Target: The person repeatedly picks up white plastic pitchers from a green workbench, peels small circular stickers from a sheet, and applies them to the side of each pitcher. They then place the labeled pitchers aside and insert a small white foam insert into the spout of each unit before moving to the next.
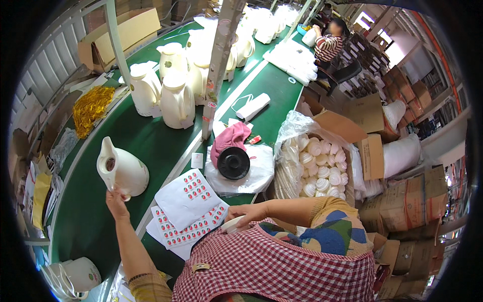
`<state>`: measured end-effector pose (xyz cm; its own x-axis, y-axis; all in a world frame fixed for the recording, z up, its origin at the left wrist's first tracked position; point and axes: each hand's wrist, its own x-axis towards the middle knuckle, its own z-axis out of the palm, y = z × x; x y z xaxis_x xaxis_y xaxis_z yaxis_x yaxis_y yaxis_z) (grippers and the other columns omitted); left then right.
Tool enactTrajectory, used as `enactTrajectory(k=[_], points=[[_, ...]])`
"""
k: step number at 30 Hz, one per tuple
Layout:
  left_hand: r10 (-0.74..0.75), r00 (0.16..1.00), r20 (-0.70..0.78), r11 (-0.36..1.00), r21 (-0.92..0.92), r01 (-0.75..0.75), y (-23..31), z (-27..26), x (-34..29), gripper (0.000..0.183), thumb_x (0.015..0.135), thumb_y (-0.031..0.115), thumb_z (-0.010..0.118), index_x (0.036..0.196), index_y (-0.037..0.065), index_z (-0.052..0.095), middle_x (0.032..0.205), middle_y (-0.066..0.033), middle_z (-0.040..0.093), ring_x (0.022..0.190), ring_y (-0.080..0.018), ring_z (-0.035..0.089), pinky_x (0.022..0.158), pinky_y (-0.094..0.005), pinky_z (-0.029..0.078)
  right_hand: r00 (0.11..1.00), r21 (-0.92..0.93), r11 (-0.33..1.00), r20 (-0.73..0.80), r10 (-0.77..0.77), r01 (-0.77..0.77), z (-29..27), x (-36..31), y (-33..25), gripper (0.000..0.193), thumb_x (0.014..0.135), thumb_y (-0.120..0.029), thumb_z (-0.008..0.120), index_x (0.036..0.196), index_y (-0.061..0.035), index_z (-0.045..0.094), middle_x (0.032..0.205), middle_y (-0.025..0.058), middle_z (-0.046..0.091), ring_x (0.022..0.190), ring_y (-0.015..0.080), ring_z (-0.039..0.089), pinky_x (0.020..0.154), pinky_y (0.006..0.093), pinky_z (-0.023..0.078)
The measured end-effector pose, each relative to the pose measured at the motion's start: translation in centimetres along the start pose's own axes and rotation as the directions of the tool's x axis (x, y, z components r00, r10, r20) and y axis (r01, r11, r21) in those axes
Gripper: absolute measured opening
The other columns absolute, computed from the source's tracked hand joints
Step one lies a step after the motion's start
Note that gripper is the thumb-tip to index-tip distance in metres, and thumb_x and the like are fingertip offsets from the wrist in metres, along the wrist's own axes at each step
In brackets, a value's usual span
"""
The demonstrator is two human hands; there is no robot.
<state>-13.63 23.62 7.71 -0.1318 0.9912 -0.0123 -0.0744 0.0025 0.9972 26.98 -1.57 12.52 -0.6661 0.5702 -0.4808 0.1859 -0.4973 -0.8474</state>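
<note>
My left hand (pixel 117 202) is closed round the handle of a cream thermos jug (pixel 130 173) above the green conveyor belt (pixel 80 201). The jug has no lid on, and its round mouth faces up toward me. In front of my checked apron, my right hand (pixel 245 213) grips a small white rounded piece (pixel 232 225) that looks like a lid, partly covered by the fingers. Sheets of red-and-green stickers (pixel 188 221) lie between my hands. Beyond them, a black round lid-like disc (pixel 233 163) rests on a pink cloth (pixel 229 139) and white plastic.
Several cream jugs (pixel 177 103) stand farther up the belt, around a metal post (pixel 217 75). An open carton (pixel 279 173) of white swirled lids (pixel 322 168) stands at my right. Another jug (pixel 83 274) is at lower left. A co-worker (pixel 329 45) sits at the far right.
</note>
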Motion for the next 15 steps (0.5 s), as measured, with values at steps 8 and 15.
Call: enactTrajectory(k=[8, 15], points=[[0.046, 0.999, -0.007, 0.954, -0.298, -0.046, -0.9, 1.1, -2.1, 0.011, 0.096, 0.015, 0.055, 0.100, 0.005, 0.056, 0.073, 0.0025, 0.049, 0.059, -0.0057, 0.043, 0.050, -0.0215, 0.035, 0.907, -0.263, 0.948, 0.330, 0.263, -0.179, -3.5, 3.8, -9.1, 0.085, 0.081, -0.034, 0.065, 0.150, -0.0047, 0.026, 0.147, 0.0129, 0.035, 0.133, 0.0250, 0.035, 0.111, 0.0394, 0.028], [-0.037, 0.999, -0.019, 0.998, -0.060, 0.036, 1.2, 2.5, -3.3, 0.029, 0.091, 0.028, 0.065, 0.102, 0.002, 0.062, 0.072, -0.0019, 0.058, 0.061, -0.0077, 0.051, 0.055, -0.0254, 0.043, 0.848, -0.786, 0.511, 0.030, -0.529, 0.347, -4.8, 16.2, -25.9, 0.091, 0.067, -0.029, 0.082, 0.143, -0.0070, 0.037, 0.140, 0.0168, 0.043, 0.128, 0.0288, 0.045, 0.105, 0.0393, 0.038]])
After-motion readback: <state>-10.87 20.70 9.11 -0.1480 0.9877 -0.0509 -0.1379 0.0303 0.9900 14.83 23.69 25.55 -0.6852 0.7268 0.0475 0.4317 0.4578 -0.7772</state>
